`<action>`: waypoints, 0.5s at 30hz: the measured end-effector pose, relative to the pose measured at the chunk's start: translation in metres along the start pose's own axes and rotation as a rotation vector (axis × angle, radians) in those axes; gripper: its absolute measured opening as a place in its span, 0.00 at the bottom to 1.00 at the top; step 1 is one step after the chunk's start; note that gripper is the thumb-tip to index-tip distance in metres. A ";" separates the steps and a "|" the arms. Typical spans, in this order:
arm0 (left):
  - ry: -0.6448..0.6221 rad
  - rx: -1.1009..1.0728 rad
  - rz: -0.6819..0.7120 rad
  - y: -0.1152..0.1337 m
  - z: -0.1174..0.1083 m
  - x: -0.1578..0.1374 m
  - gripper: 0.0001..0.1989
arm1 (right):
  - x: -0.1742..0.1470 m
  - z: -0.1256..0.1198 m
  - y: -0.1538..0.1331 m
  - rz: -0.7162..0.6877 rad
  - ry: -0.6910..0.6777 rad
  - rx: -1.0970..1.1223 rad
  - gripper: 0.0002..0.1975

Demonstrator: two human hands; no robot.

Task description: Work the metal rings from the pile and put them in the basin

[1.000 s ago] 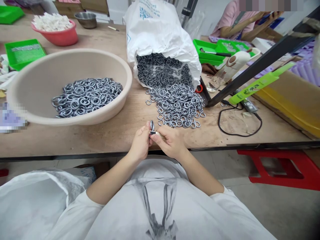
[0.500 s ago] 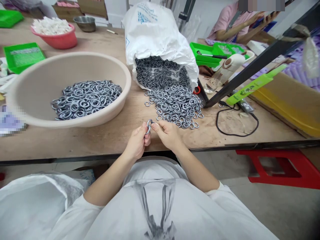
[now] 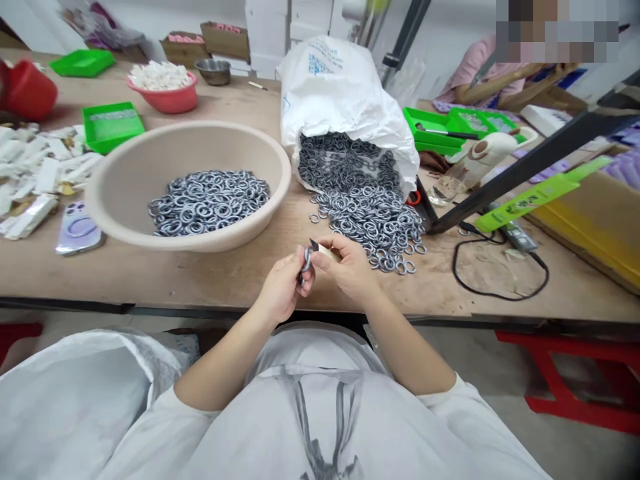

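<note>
My left hand (image 3: 284, 283) is closed, pinching a grey ring (image 3: 307, 259) between thumb and fingers; whether more rings sit in the palm is hidden. Closed around a short tool with a pale handle and dark pointed tip (image 3: 325, 251), probably a small knife, my right hand (image 3: 350, 267) brings that tip right beside the ring. Beyond the hands, a heap of loose grey rings (image 3: 385, 230) spills from a white sack (image 3: 345, 87) lying on its side. To the left stands a large beige basin (image 3: 113, 200) with many similar rings inside.
A phone (image 3: 77, 230) and white pieces (image 3: 30, 160) lie left of the basin. Green trays (image 3: 113, 127) and a pink bowl (image 3: 170, 100) stand behind. On the right are a slanted dark metal bar (image 3: 520, 160), a black cable (image 3: 455, 267) and a bottle (image 3: 475, 167). Another person sits farther back.
The view has swung left, showing the phone and white pieces. Both hands stay close together at the table's front; the right hand has turned, so the tool's pale handle and dark tip now show.
</note>
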State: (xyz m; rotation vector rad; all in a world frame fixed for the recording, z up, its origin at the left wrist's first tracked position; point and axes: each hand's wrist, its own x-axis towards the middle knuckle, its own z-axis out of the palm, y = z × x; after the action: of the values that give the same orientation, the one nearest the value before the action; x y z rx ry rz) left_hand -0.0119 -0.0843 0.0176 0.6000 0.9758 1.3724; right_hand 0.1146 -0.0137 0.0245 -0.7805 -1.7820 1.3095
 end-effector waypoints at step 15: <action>0.003 0.902 0.503 0.093 -0.017 -0.029 0.21 | 0.036 0.038 -0.019 -0.094 0.000 0.119 0.19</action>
State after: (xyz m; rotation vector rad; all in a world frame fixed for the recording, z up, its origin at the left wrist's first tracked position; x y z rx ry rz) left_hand -0.0735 -0.1022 0.0934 1.6006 1.5123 1.3031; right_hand 0.0627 -0.0072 0.0444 -0.6240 -1.7026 1.3394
